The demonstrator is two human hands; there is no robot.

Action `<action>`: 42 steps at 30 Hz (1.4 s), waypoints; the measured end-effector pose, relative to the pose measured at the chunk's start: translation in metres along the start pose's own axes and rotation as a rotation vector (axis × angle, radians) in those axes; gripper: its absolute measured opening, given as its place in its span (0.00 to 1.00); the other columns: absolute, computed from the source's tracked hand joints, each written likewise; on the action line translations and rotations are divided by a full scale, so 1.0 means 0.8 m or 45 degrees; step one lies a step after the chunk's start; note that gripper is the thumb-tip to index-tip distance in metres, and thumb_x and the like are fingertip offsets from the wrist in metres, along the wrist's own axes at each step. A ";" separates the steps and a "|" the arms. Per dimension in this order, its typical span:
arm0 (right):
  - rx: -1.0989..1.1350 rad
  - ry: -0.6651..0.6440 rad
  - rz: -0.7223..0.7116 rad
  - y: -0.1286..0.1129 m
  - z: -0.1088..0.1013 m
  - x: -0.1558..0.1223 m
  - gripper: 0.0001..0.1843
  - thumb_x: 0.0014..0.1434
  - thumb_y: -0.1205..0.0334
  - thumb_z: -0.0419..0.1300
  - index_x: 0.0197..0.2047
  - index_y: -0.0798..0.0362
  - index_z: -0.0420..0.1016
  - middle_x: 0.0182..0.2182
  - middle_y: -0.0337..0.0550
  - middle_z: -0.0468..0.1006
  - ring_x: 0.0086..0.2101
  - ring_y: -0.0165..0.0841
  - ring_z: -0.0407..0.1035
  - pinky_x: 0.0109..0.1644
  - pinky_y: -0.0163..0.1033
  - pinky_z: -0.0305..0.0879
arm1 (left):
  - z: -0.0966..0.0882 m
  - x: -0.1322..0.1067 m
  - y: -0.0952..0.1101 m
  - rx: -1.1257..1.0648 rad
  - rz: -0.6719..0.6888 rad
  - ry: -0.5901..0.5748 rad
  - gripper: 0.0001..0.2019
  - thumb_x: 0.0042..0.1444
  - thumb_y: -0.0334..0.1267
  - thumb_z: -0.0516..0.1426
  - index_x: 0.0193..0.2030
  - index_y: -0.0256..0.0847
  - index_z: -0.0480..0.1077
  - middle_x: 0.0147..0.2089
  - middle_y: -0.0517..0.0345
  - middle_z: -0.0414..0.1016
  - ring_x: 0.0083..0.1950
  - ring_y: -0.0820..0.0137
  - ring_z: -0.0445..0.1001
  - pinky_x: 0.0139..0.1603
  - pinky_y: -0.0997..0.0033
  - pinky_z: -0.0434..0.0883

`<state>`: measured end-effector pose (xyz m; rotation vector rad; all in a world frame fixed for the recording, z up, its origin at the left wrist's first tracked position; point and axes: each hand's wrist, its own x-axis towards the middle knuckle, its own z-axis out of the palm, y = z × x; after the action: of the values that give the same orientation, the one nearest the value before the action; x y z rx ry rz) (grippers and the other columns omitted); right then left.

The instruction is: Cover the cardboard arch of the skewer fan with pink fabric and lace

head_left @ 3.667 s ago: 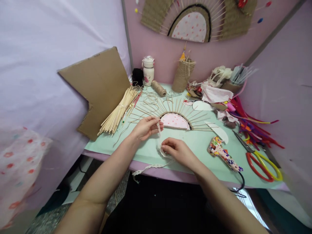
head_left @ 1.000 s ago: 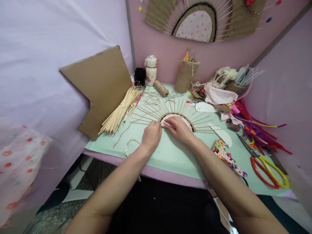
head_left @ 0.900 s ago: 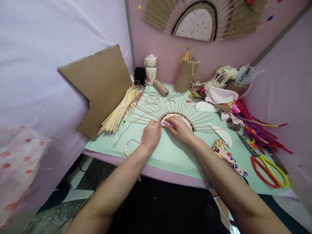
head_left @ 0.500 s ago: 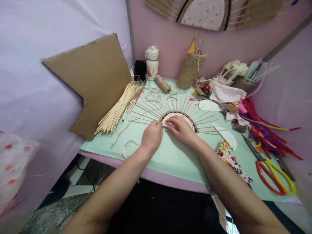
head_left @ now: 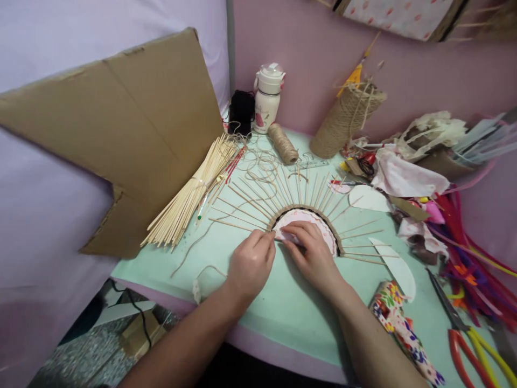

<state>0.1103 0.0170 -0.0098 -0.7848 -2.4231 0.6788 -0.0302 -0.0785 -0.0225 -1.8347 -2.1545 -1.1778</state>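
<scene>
A half-round panel (head_left: 298,214) covered in pale pink spotted fabric lies flat on the table, rimmed by brown cord, a dark line and a wavy white trim. Thin wooden sticks (head_left: 250,196) fan out from its curved edge. My left hand (head_left: 251,265) is closed, thumb and fingertips pinching at the panel's left corner. Close by on the right, my right hand (head_left: 310,252) has its fingers bent over the fabric and its thumb at the straight lower edge, gripping there. The fingers cover part of the fabric, and the exact contact is hidden.
Left stand a bundle of sticks (head_left: 189,191) and a cardboard sheet (head_left: 161,134). Behind are a twine spool (head_left: 283,144), a bottle (head_left: 267,102) and a twine-wrapped holder (head_left: 343,121). Right lie a flower-patterned glue gun (head_left: 404,323), scissors (head_left: 464,334), white cut-outs (head_left: 398,269) and scraps.
The view has moved closer and shifted, so the table things sit lower and larger. Both hands stay at the panel's left end, with only slight finger movement.
</scene>
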 end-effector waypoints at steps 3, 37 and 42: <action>-0.016 -0.006 0.036 -0.002 0.000 -0.001 0.10 0.64 0.65 0.58 0.49 0.51 0.72 0.45 0.49 0.74 0.47 0.40 0.66 0.51 0.49 0.65 | 0.001 0.005 -0.001 -0.005 -0.068 0.033 0.09 0.64 0.31 0.53 0.46 0.37 0.74 0.33 0.58 0.75 0.33 0.75 0.75 0.38 0.77 0.72; -0.209 -0.115 0.071 -0.017 0.001 0.002 0.17 0.65 0.68 0.52 0.56 0.48 0.69 0.46 0.50 0.68 0.45 0.42 0.61 0.50 0.52 0.63 | -0.010 -0.011 0.019 -0.075 -0.241 -0.114 0.11 0.61 0.29 0.55 0.51 0.37 0.65 0.43 0.50 0.74 0.44 0.66 0.72 0.46 0.64 0.73; -0.162 -0.113 0.098 -0.016 0.000 0.001 0.19 0.64 0.68 0.53 0.57 0.46 0.68 0.46 0.50 0.69 0.46 0.43 0.62 0.50 0.52 0.63 | -0.017 0.001 0.013 -0.501 -0.590 -0.201 0.04 0.61 0.31 0.54 0.41 0.42 0.68 0.35 0.57 0.76 0.38 0.69 0.75 0.41 0.68 0.74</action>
<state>0.1050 0.0087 -0.0021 -0.9209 -2.5479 0.6049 -0.0265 -0.0859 -0.0077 -1.6415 -2.6967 -1.7051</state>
